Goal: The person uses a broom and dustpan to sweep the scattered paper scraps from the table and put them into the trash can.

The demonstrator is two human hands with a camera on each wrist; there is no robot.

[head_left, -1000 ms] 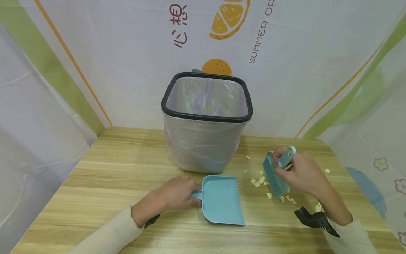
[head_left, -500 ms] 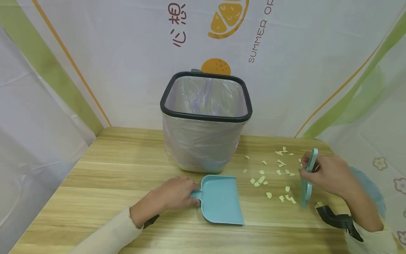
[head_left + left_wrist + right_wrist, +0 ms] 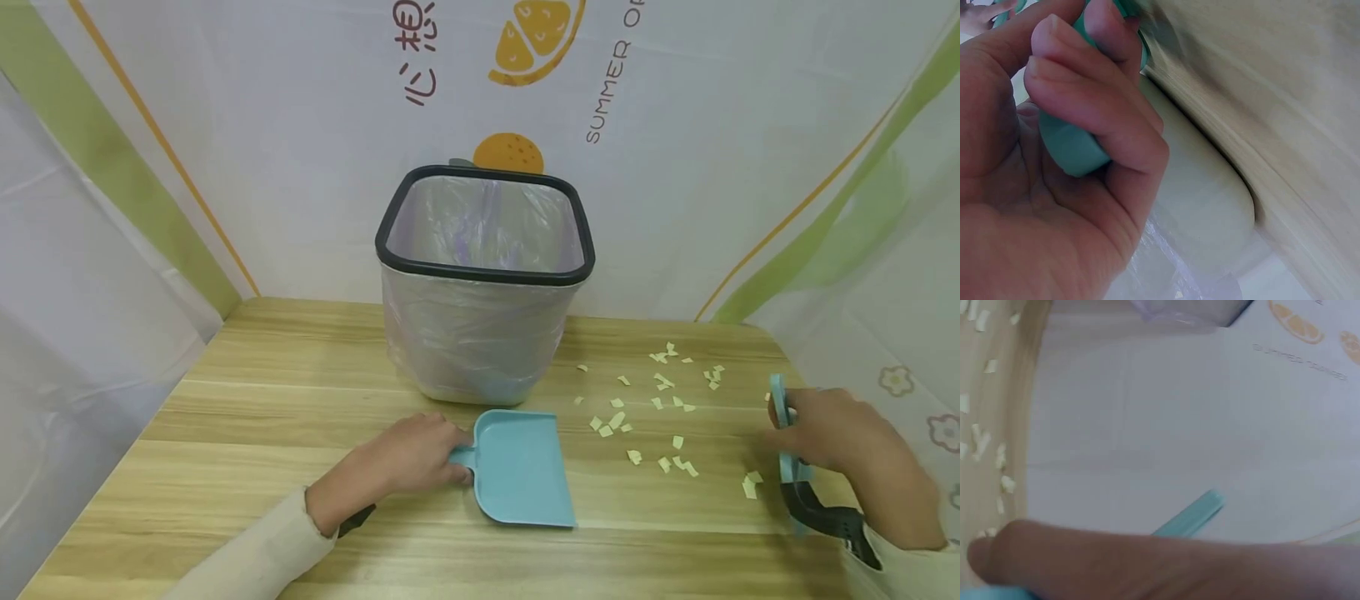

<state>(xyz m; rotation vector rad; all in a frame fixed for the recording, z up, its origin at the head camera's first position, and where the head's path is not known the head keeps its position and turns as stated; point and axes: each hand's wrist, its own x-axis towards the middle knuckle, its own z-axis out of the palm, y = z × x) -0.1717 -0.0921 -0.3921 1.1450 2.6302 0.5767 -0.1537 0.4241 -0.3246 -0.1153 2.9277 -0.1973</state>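
My left hand (image 3: 422,452) grips the handle of a light blue dustpan (image 3: 521,468) that lies on the table, its wide edge facing right. In the left wrist view the fingers curl round the rounded end of the dustpan handle (image 3: 1072,147). At the table's right side my right hand (image 3: 840,433) holds a matching blue hand brush (image 3: 782,417) on edge, its bristles mostly hidden. The brush's handle end (image 3: 1194,514) pokes out past the fingers in the right wrist view. Between brush and dustpan lie several small pale yellow paper scraps (image 3: 617,421).
A bin (image 3: 480,333) with a black rim and a clear plastic liner stands at the back middle, just behind the dustpan. White printed curtains (image 3: 300,150) enclose the wooden table (image 3: 285,417). A few scraps (image 3: 750,485) lie close to the brush.
My right hand has carried the brush rightward, off the scraps to the table's right side, uncovering scraps beneath it. The left hand and dustpan have stayed in place.
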